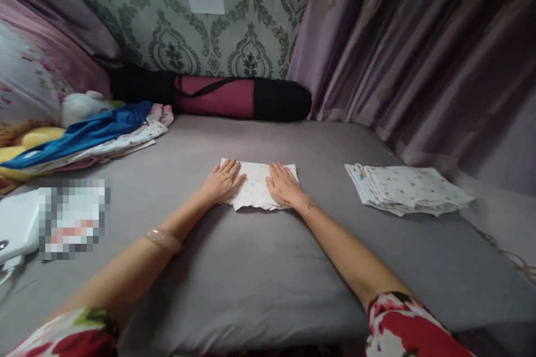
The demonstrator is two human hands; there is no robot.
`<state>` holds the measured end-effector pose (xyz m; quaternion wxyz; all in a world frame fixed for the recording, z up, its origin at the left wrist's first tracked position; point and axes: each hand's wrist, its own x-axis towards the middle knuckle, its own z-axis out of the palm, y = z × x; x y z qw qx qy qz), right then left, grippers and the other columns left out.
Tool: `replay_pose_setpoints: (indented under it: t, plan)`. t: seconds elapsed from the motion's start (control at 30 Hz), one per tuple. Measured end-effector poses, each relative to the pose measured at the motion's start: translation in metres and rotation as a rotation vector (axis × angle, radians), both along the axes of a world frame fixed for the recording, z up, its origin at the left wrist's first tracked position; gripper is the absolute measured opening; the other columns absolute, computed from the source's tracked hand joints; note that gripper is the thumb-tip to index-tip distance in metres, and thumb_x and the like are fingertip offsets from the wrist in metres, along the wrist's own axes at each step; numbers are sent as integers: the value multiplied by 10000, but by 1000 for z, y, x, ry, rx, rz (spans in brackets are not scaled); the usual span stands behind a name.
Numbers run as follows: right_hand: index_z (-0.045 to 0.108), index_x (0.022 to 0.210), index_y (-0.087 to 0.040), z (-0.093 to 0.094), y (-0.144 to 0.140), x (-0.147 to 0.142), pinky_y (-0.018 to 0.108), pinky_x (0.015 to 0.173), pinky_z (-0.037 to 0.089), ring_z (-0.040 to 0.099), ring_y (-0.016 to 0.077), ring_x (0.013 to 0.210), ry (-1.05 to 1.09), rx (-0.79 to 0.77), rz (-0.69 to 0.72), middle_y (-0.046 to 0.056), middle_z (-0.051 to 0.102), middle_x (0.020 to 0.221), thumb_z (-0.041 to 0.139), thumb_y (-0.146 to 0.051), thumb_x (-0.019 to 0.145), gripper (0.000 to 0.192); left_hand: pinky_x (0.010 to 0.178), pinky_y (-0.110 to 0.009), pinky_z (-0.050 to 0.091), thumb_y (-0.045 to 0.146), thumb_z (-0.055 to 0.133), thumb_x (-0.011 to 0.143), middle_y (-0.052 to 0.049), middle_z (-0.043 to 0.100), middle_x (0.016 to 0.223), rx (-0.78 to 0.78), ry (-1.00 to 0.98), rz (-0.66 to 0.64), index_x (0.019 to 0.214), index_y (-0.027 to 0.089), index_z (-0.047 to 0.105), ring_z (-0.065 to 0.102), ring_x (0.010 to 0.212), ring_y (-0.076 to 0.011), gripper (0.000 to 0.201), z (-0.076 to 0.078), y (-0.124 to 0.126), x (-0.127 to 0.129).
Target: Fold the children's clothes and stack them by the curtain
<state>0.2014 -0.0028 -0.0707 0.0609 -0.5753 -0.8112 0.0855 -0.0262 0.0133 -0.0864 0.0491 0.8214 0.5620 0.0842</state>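
A small white patterned cloth (256, 186) lies folded on the grey mattress (234, 268). My left hand (222, 181) rests flat on its left half, fingers spread. My right hand (283, 184) lies flat on its right half. Both palms press down on the cloth; neither hand grips it. To the right, a stack of similar folded white cloths (408, 188) sits on the mattress, apart from my hands.
A pile of clothes with a blue garment (92, 133) lies at the back left beside a white soft toy (82, 106). A red and black roll bag (234, 97) lies along the wall. Curtains (419, 50) hang on the right. A white object (17, 226) sits at the left edge.
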Motion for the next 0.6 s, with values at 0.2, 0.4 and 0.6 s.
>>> replay_pose_setpoints:
  t: [0.2, 0.4, 0.6]
  plan:
    - [297, 1499, -19, 0, 4, 3, 389, 1201, 114, 190, 246, 1471, 17, -33, 20, 154, 252, 1579, 212, -381, 981, 638, 1163, -515, 196, 521, 222, 976, -172, 295, 1561, -73, 38, -17, 1477, 82, 347, 231, 1458, -313, 677, 8, 2, 1]
    - [263, 1503, 7, 1, -1, 28, 414, 1206, 95, 147, 251, 1480, 7, 14, -100, 163, 199, 1591, 165, -395, 980, 666, 1189, -476, 122, 465, 185, 990, -132, 262, 1581, -45, 52, -4, 1500, 105, 318, 174, 1479, -265, 638, 6, 2, -25]
    - [272, 1498, 16, -7, 1, 40, 391, 1200, 144, 156, 265, 1477, -18, -39, -112, 167, 216, 1589, 172, -402, 978, 675, 1187, -468, 133, 480, 182, 992, -128, 224, 1595, -104, -14, 3, 1517, 137, 269, 189, 1477, -243, 633, -4, 4, -37]
